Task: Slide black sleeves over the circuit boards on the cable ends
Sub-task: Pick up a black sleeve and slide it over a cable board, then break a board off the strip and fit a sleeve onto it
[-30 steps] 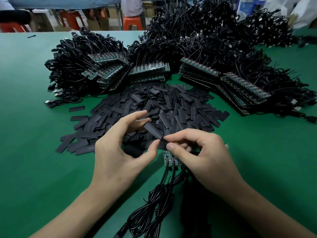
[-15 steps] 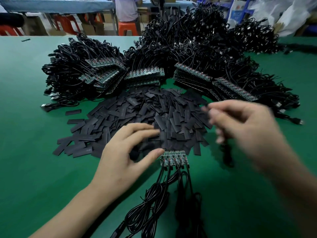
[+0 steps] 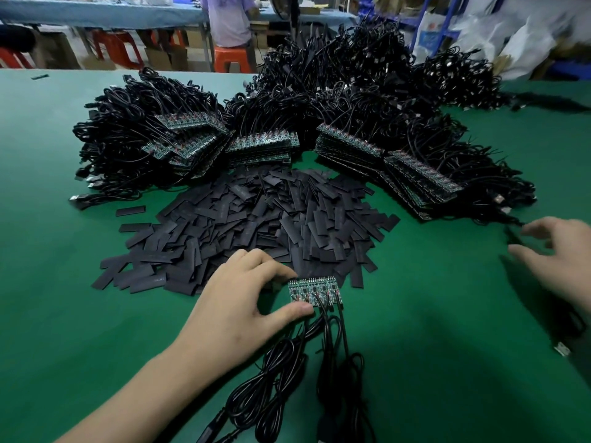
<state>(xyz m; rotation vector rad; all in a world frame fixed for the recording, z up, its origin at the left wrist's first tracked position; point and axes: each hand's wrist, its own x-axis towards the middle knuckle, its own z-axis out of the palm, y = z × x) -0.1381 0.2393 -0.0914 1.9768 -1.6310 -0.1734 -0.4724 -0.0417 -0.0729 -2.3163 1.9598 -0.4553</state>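
Left hand (image 3: 249, 302) pinches the near board strip (image 3: 315, 290) at its left end, thumb on the near edge, fingers curled at the far edge. Right hand (image 3: 563, 260) is far right, blurred, fingers spread, nothing visibly held. Sleeve pile (image 3: 256, 219) lies just beyond the strip.

Judgement: keep the strip steady, take one flat sleeve, squeeze it open, feed it squarely over an end board.

Counts: two hands; one near strip, roughly five boards; sleeves too many to count; about four far board stacks (image 3: 262, 143) among cable heaps (image 3: 351, 91).
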